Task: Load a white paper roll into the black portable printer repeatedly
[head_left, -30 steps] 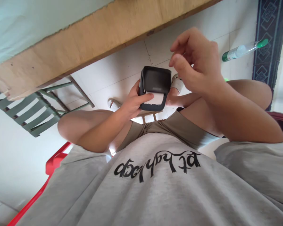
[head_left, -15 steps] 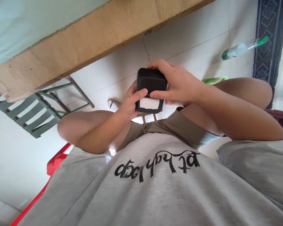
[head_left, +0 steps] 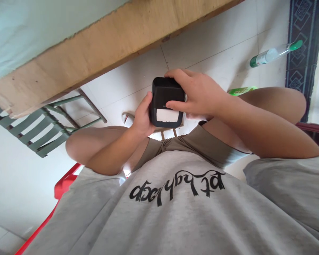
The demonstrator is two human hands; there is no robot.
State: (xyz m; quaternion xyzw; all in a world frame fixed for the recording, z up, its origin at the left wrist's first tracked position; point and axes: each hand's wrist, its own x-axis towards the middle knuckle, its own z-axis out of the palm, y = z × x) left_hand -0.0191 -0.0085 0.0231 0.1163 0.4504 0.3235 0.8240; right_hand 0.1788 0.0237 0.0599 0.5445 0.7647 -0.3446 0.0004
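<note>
Both my hands hold a small black portable printer (head_left: pixel 168 92) with rounded corners in front of my lap. A strip of white paper (head_left: pixel 167 115) shows across its near part, with an uneven lower edge. My left hand (head_left: pixel 143 115) grips the printer's left side, the thumb up along that edge and the other fingers hidden beneath. My right hand (head_left: pixel 199 90) wraps round its right side. The right thumb rests on the upper face just above the paper, and the right index finger lies over the far edge.
A wooden table edge (head_left: pixel 95 42) with a pale green cover runs across the top. On the left is a folding stool (head_left: pixel 39 127) with green straps. A plastic bottle (head_left: pixel 275 54) with green ends is at the upper right. A red chair part (head_left: pixel 65 184) shows at lower left.
My left thumb has moved off the printer's upper face to its left side. The printer has shifted slightly left. My right hand keeps its hold.
</note>
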